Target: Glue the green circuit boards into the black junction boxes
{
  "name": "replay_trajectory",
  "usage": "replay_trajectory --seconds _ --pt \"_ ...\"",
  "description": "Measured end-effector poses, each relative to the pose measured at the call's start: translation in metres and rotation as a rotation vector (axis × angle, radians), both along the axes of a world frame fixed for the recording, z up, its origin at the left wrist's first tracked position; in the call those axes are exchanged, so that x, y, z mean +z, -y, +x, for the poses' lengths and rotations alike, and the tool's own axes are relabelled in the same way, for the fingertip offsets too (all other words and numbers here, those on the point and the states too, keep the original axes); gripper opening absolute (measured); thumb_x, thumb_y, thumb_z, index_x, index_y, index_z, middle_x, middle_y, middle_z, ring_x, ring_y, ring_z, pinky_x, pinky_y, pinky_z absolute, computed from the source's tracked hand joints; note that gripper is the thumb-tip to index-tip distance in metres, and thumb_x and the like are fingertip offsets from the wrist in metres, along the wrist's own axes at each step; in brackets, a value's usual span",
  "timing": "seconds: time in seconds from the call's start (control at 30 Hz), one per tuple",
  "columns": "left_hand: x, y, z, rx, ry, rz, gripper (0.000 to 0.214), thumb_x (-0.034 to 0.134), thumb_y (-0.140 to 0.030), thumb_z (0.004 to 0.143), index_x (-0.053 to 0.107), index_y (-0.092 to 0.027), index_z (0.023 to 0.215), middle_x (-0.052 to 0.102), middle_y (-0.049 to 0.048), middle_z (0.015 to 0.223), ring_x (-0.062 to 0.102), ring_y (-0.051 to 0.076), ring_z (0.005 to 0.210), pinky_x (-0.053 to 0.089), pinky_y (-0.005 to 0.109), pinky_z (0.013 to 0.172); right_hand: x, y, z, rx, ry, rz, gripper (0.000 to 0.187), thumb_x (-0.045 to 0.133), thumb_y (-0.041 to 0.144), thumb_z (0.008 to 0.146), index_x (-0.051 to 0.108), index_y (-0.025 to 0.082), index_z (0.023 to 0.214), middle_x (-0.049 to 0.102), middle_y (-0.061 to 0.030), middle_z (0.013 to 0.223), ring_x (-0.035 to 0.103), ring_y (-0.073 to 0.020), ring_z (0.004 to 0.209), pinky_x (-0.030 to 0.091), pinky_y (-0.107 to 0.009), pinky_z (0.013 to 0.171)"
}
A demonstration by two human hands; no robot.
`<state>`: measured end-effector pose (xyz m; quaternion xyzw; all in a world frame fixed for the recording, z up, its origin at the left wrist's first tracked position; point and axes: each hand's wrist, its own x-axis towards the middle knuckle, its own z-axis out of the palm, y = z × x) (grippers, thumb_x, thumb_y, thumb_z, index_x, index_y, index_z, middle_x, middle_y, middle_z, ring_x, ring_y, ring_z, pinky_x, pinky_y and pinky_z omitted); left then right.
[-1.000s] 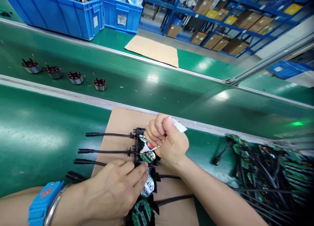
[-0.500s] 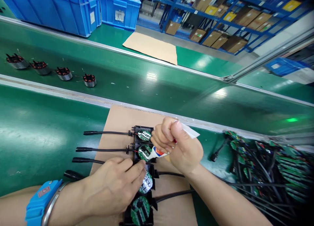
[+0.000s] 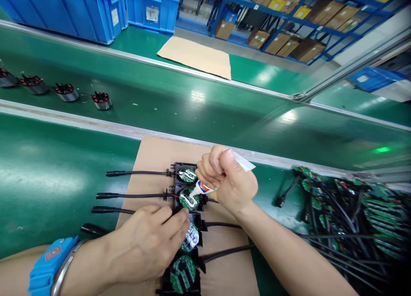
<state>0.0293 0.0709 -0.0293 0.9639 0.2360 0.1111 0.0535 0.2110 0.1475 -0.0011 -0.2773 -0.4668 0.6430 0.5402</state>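
My right hand (image 3: 229,180) is wrapped round a white glue tube (image 3: 203,187) with blue and red print. Its nozzle points down onto a round green circuit board (image 3: 189,199), which carries a bent line of white paste. Farther back, another board (image 3: 187,175) also has white paste on it. My left hand (image 3: 154,242) lies over the row with its fingers pressed together, fingertips against the black housing just in front of the nozzle; what they grip is hidden. Partly under that hand is a shiny board (image 3: 192,237). Nearest me sits a board (image 3: 183,273) without white paste.
Black cables (image 3: 135,173) run out from both sides of the housings. Cardboard (image 3: 224,268) lies beneath them. A heap of wired circuit boards (image 3: 346,214) is at right. Several motor stators (image 3: 102,100) stand on the far strip, with blue bins (image 3: 150,9) behind.
The nozzle has moved slightly back and left over the second board, where the white paste line now shows longer. My left hand stays about where it was. The view has shifted slightly.
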Motion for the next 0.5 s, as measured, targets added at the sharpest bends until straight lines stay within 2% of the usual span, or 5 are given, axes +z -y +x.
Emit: replay_trajectory --seconds 0.17,0.27,0.37,0.5 --pt "0.007 0.001 -0.001 -0.005 0.019 0.008 0.037 0.042 -0.019 0.092 0.056 -0.009 0.124 0.062 0.0106 0.125 0.061 0.022 0.085 0.054 0.032 0.066 0.007 0.008 0.007 -0.021 0.040 0.032 0.045 0.055 0.046 0.090 0.038 0.019 0.057 0.025 0.0066 0.049 0.021 -0.0069 0.040 0.019 -0.023 0.037" --pt "0.015 0.018 0.000 -0.050 0.033 0.052 0.030 0.044 -0.018 0.090 0.063 -0.011 0.113 0.067 0.0105 0.115 0.061 0.019 0.072 0.052 0.031 0.056 0.022 0.025 0.013 -0.018 0.023 0.005 0.045 0.051 0.048 0.091 0.039 0.020 0.059 0.025 0.0061 0.049 0.022 -0.0077 0.040 0.021 -0.024 0.040" --pt "0.016 0.040 0.005 -0.065 -0.007 0.090 0.024 0.048 -0.015 0.087 0.065 -0.014 0.104 0.070 0.0097 0.108 0.057 0.016 0.055 0.044 0.027 0.042 0.032 0.047 0.010 0.037 0.017 -0.058 0.046 0.048 0.051 0.092 0.038 0.020 0.060 0.026 0.0054 0.051 0.024 -0.0088 0.043 0.023 -0.026 0.043" --pt "0.012 0.055 0.010 0.003 -0.074 0.087 0.023 0.046 -0.014 0.088 0.065 -0.012 0.102 0.070 0.0127 0.107 0.058 0.016 0.053 0.042 0.027 0.039 0.025 0.068 -0.007 0.102 0.028 -0.086 0.047 0.047 0.055 0.091 0.038 0.020 0.061 0.027 0.0050 0.052 0.024 -0.0093 0.045 0.021 -0.027 0.045"
